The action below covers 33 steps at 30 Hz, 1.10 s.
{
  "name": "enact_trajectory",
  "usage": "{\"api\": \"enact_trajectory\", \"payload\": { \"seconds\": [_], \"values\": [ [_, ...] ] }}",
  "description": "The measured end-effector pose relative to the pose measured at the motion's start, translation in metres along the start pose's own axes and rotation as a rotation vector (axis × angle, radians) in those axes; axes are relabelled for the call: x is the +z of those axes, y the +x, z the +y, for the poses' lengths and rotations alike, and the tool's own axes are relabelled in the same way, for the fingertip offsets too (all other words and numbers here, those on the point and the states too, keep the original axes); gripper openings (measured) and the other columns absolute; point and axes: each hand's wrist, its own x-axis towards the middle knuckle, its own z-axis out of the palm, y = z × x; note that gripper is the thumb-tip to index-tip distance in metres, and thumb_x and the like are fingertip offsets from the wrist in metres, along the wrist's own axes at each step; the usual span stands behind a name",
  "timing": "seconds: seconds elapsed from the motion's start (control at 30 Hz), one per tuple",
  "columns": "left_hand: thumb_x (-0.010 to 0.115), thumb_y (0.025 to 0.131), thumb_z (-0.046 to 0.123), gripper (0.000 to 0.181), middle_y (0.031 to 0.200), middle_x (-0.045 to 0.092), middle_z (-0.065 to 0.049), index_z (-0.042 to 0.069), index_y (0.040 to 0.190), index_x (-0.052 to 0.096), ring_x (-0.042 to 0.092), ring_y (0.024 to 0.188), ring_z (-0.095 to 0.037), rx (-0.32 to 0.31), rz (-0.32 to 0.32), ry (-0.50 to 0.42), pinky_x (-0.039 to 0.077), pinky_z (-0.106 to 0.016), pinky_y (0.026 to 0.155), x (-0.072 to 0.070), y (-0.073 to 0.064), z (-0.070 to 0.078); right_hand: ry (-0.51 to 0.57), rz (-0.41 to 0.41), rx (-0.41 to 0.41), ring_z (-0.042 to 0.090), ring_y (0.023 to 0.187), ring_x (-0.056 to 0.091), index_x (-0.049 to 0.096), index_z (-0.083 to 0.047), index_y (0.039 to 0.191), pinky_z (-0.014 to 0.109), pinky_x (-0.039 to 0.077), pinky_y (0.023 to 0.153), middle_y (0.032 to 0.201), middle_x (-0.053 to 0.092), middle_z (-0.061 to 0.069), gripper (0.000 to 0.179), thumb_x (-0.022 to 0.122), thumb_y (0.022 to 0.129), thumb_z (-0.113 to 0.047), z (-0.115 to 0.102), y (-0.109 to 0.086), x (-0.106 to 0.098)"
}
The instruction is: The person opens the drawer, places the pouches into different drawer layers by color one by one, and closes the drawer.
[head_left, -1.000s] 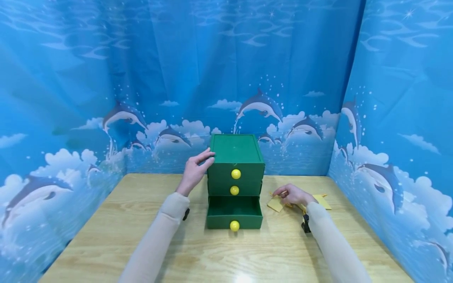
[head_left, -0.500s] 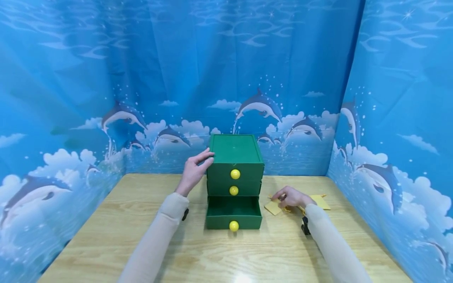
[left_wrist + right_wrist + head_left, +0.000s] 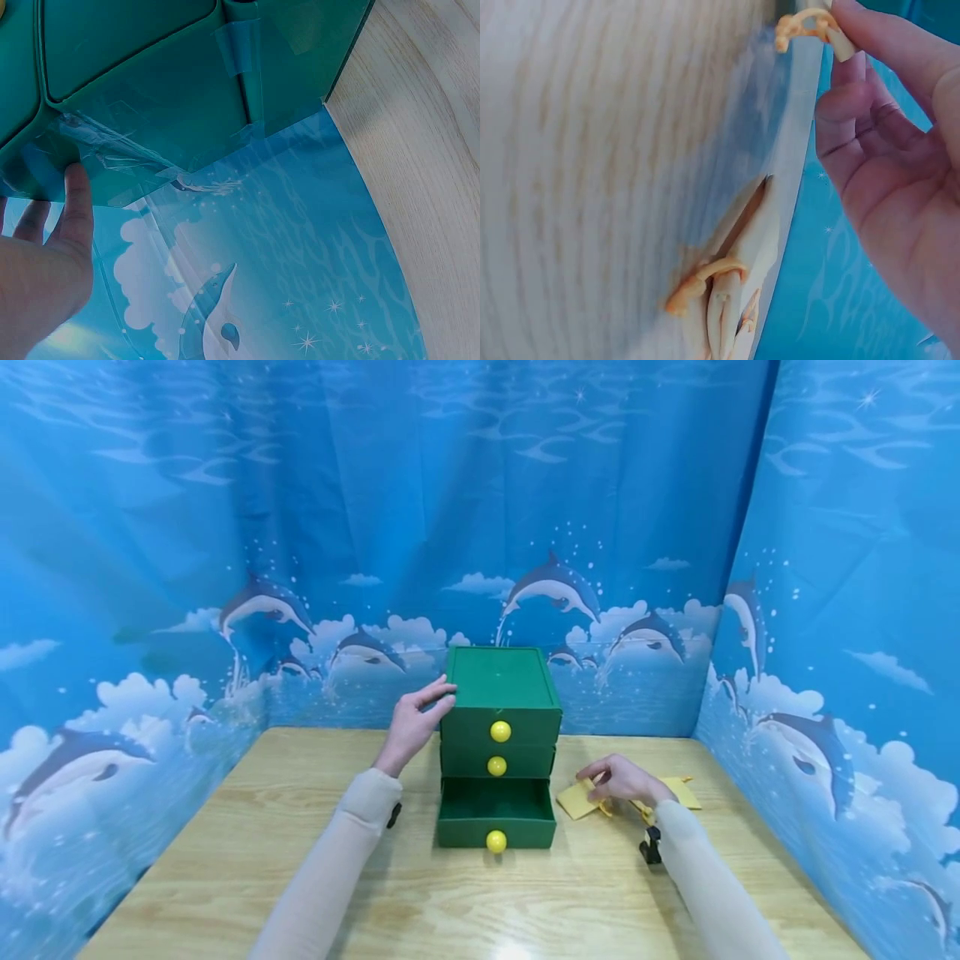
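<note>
A green cabinet with three drawers (image 3: 504, 677) stands on the table, its yellow-knobbed bottom drawer (image 3: 495, 832) pulled out and its upper two closed. At the cabinet's upper left edge, my left hand (image 3: 412, 722) rests with fingers extended; in the left wrist view its thumb (image 3: 77, 199) touches the taped side wall. To the right of the cabinet, my right hand (image 3: 626, 778) pinches a small yellow drawstring pouch (image 3: 576, 800) between thumb and fingers, low over the table. The orange-yellow cord (image 3: 806, 26) dangles by the fingertips in the right wrist view.
More yellow pouches (image 3: 684, 793) lie behind and beneath my right wrist; their cords and open folds (image 3: 724, 307) show in the right wrist view. A blue dolphin-print curtain (image 3: 360, 527) encloses the wooden table (image 3: 285, 843) at the back and sides.
My right hand has drawn the pinched pouch a little to the left and nearer, toward the open drawer. The left hand stays on the cabinet's edge.
</note>
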Motion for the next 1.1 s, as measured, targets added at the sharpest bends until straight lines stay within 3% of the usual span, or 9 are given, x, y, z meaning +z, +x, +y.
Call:
{"api": "enact_trajectory", "payload": {
  "seconds": [0.17,0.4,0.7,0.9,1.1],
  "values": [
    [0.058,0.096,0.048,0.044,0.156,0.04,0.004,0.024,0.132,0.063,0.036,0.144,-0.016,-0.002,-0.003,0.0,0.039,-0.048,0.112,0.0,-0.001,0.001,0.011,0.024,-0.015,0.028,0.107,0.061,0.059,0.003,0.131,0.041,0.054,0.089,0.13,0.062,0.022,0.046,0.072,0.088,-0.009,0.001,-0.002,0.001],
    [0.058,0.096,0.049,0.043,0.156,0.039,0.003,0.025,0.132,0.063,0.035,0.144,-0.016,-0.002,0.0,0.007,0.039,-0.048,0.112,-0.001,0.0,-0.001,0.042,0.089,0.016,0.018,0.088,0.063,0.062,0.001,0.128,0.031,0.054,0.073,0.113,0.067,0.015,0.044,0.072,0.088,-0.012,-0.005,-0.007,0.0],
    [0.058,0.097,0.046,0.041,0.157,0.039,0.003,0.025,0.132,0.063,0.036,0.144,-0.017,-0.005,-0.003,0.011,0.04,-0.048,0.112,-0.001,0.001,-0.001,0.148,0.184,0.076,0.017,0.088,0.066,0.062,0.001,0.128,0.037,0.058,0.072,0.126,0.062,0.021,0.039,0.068,0.093,-0.013,-0.008,-0.01,0.004],
    [0.058,0.097,0.047,0.043,0.156,0.039,0.002,0.024,0.133,0.063,0.035,0.144,-0.017,-0.001,-0.001,0.003,0.039,-0.049,0.112,0.0,0.001,0.0,0.153,0.272,0.112,0.016,0.087,0.065,0.064,0.0,0.127,0.042,0.058,0.073,0.115,0.069,0.017,0.04,0.067,0.094,-0.022,-0.006,-0.011,0.005],
    [0.058,0.097,0.047,0.043,0.156,0.039,0.0,0.023,0.133,0.063,0.035,0.145,-0.018,0.003,0.003,0.009,0.038,-0.05,0.112,0.0,0.001,-0.001,0.186,0.32,0.12,0.016,0.074,0.062,0.068,-0.003,0.121,0.046,0.057,0.072,0.106,0.072,0.012,0.035,0.068,0.094,-0.025,-0.01,-0.013,0.004]
  ]
}}
